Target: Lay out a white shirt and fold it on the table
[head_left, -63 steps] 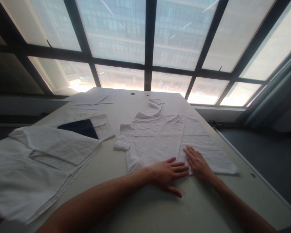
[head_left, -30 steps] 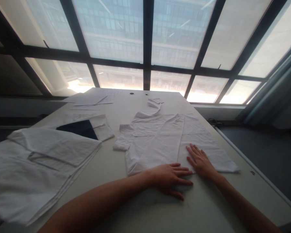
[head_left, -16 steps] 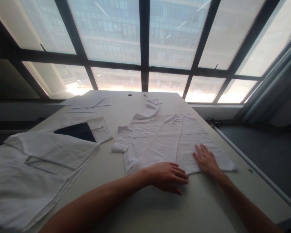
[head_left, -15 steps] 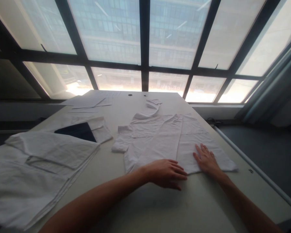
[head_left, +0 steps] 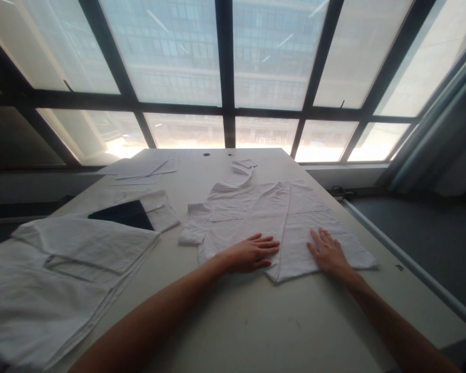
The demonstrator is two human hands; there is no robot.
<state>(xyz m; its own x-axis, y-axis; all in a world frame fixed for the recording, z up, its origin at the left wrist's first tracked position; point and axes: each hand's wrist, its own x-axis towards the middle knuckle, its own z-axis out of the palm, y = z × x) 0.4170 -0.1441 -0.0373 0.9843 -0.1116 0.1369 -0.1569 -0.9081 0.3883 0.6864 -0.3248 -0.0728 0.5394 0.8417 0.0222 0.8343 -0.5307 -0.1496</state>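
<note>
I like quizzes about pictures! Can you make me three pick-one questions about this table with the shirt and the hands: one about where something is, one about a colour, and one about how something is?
1. Where does the pile of white cloth lie?
A. left of the shirt
B. right of the shirt
C. on the floor

2. What colour is the shirt under the hands?
A. red
B. white
C. green

3. How are the hands?
A. flat, fingers spread
C. clenched in fists
B. lifted in the air

Answers:
1 A: the pile lies on the table, left of the shirt.
2 B: the shirt is plainly white.
3 A: the left hand and the right hand both press flat on the shirt.
</note>
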